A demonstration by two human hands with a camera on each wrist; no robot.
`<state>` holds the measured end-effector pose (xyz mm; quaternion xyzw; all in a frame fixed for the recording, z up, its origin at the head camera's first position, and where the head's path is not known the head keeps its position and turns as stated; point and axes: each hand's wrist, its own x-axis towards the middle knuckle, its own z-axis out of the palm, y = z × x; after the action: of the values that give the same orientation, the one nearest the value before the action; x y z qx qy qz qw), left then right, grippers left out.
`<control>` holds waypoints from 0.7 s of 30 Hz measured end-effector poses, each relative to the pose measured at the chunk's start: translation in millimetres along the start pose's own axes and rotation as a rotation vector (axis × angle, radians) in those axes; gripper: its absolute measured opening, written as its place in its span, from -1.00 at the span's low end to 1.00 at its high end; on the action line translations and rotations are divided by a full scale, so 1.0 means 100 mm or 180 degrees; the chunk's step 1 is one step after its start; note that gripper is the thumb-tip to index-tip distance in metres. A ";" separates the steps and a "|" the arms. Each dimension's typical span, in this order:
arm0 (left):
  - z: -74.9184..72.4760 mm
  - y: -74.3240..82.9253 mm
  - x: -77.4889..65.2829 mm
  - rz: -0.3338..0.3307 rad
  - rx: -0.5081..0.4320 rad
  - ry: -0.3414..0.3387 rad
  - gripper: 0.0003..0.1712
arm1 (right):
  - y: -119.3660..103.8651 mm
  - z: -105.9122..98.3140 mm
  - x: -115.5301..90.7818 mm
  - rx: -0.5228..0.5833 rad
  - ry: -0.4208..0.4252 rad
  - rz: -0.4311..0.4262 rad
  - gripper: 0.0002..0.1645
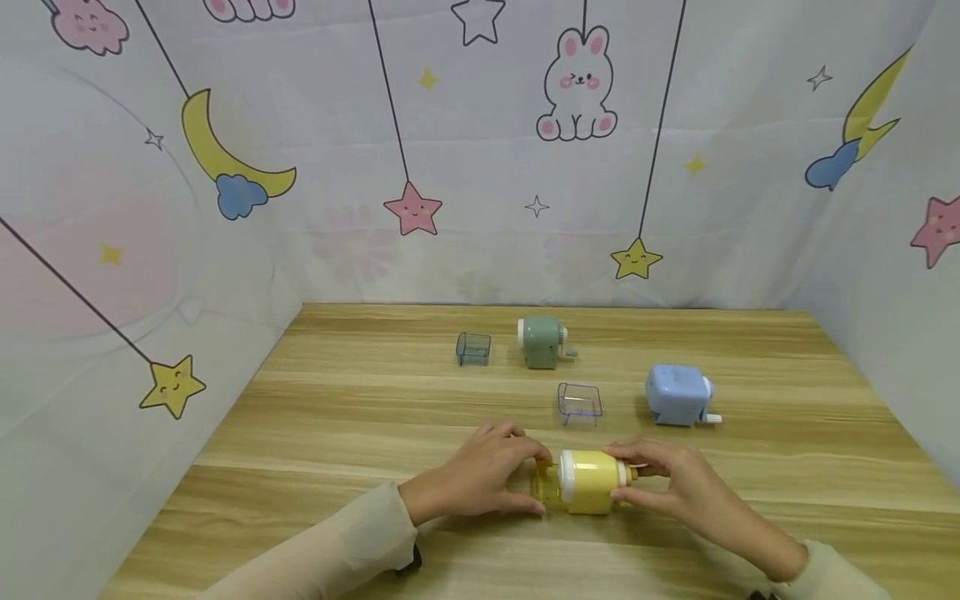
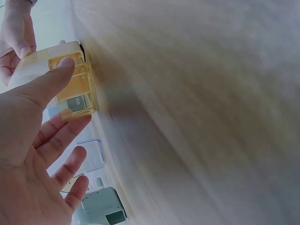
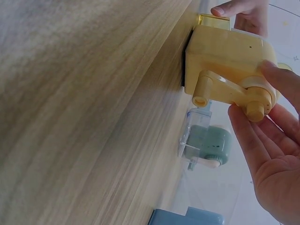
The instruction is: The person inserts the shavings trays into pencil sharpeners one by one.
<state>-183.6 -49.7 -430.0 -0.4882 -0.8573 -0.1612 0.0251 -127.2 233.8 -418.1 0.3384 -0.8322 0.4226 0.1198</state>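
Note:
A yellow hand-crank pencil sharpener lies near the front of the table. Its clear yellow shavings drawer juts out at the left end. My left hand pinches that drawer, thumb on the near side and fingertips on the far side; the other fingers are spread. At the opposite end my right hand grips the sharpener body between thumb and fingers, around the crank side. The crank handle shows in the right wrist view. How far the drawer sits inside the body is partly hidden.
Behind stand a green sharpener and a blue sharpener, each with a crank at its right. Two clear drawers, one bluish-green and one purple-edged, rest on the wooden table. Printed cloth walls enclose it.

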 end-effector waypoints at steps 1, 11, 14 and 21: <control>0.00 0.00 0.00 0.0003 0.0010 0.0001 -0.35 | 0.00 0.00 0.00 0.0005 -0.0002 0.0004 -0.44; 0.01 0.06 0.04 -0.0015 0.0071 0.0002 -0.34 | 0.01 0.00 -0.01 -0.0007 0.0015 -0.0044 -0.43; 0.01 0.07 0.05 -0.0030 0.0106 0.0000 -0.34 | 0.01 0.01 0.00 -0.0008 0.0014 -0.0040 -0.43; 0.02 0.06 0.05 -0.0037 0.0117 -0.0009 -0.35 | -0.01 0.00 0.01 0.0002 0.0003 -0.0040 -0.44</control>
<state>-180.5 -42.1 -429.2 -0.4830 -0.8630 -0.1449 0.0320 -127.1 232.3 -416.8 0.3434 -0.8299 0.4222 0.1228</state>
